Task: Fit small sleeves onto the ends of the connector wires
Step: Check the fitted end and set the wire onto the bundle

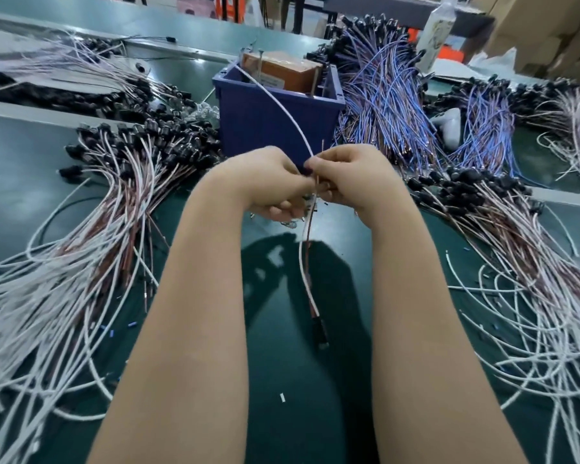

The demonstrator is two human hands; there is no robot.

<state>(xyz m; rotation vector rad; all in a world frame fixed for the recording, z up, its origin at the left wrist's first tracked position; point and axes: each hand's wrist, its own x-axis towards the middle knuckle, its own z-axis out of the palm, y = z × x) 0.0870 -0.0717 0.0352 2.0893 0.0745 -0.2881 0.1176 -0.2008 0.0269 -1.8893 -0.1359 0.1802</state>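
We hold both hands close together over the green surface (282, 380), just before the blue bin (265, 128). Our left hand (272, 182) curls its fingers (283, 205) round the white wire (282, 107) and the brown wire (310, 229), while our right hand (355, 175) pinches at their upper ends, likely so a tip is steady for a sleeve too small for us to make out. The connector (321, 336) hangs below the hands, probably drawing the wires straight, and heaps of wires (114, 195) lie on both sides within reach.
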